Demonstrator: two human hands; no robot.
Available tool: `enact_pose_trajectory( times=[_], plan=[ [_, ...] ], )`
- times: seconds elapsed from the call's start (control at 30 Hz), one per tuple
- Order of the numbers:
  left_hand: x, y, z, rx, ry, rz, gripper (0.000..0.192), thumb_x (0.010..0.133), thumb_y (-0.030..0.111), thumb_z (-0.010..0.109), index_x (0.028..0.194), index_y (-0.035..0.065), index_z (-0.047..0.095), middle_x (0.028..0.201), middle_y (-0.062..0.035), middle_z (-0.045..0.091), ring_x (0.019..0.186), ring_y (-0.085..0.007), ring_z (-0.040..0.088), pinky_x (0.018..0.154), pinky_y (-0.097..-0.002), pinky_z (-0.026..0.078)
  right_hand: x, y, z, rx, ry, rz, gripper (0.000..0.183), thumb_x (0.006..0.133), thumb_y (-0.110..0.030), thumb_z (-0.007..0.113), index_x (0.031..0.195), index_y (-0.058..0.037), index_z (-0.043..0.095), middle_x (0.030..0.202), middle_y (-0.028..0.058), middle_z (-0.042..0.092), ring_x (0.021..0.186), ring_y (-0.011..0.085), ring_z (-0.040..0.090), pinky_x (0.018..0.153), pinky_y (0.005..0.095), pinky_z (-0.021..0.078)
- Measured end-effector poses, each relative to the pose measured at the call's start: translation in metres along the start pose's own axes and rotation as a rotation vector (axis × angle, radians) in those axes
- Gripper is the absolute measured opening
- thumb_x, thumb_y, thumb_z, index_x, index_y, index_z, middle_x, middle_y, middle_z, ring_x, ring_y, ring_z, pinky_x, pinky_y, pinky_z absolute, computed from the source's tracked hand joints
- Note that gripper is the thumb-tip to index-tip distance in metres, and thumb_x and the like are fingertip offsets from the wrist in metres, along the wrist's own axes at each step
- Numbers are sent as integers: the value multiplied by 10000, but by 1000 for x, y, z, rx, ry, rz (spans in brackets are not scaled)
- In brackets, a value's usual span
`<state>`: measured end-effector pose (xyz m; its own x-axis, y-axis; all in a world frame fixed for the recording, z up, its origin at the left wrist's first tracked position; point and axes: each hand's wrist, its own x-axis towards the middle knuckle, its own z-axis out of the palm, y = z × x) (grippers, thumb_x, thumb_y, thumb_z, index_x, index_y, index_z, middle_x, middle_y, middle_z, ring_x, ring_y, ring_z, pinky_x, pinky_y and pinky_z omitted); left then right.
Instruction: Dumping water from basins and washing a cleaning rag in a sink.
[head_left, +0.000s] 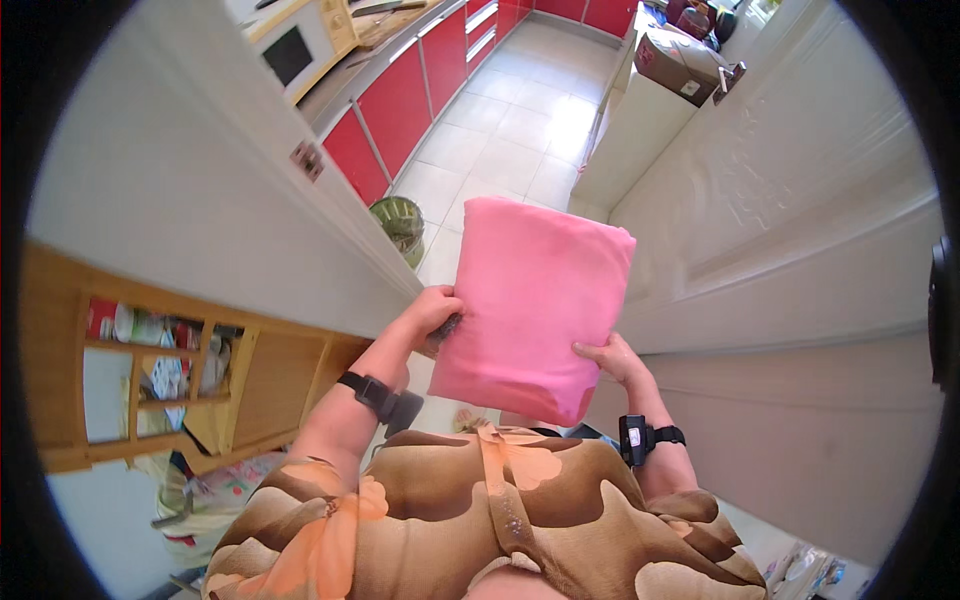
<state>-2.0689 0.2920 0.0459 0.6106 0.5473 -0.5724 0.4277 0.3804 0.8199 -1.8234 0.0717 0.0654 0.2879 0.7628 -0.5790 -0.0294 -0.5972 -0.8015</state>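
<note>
A thick, rectangular bundle of folded pink cloth (536, 292) is held out in front of my body, with a darker pink patch along its near edge. My left hand (435, 309) grips its left side, thumb on top. Just below those fingers shows a small dark grey, rough-looking object (444, 330), partly hidden by the cloth; what it is I cannot tell. At the lower right side, my right hand (616, 355) holds the bundle with the thumb over the top, its other fingers hidden underneath.
I stand in a doorway between a white door frame (247, 142) and an open white door (780, 225). Beyond it runs a tiled kitchen floor (487, 124) with red cabinets (397, 97). A green bin (400, 225) stands by the frame. A wooden shelf unit (277, 390) is at left.
</note>
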Motion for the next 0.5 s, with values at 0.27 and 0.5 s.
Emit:
enact_pose_trajectory(
  times=[0.27, 0.5],
  plan=[
    [115, 95, -24, 33, 20, -1, 256, 688, 90, 552, 917, -13, 606, 771, -31, 593, 626, -117, 536, 574, -254, 441, 115, -68, -59, 11, 24, -103, 543, 709, -248, 698, 1135, 36, 519, 1093, 130, 580, 1004, 209, 551, 873, 322, 421],
    [208, 168, -68, -85, 50, -121, 195, 697, 88, 544, 865, 5, 598, 670, -46, 562, 507, -131, 523, 441, -274, 427, 227, -150, -95, -71, -32, -107, 566, 702, -255, 714, 1151, 22, 509, 1098, 130, 576, 1014, 190, 543, 885, 312, 419]
  ],
)
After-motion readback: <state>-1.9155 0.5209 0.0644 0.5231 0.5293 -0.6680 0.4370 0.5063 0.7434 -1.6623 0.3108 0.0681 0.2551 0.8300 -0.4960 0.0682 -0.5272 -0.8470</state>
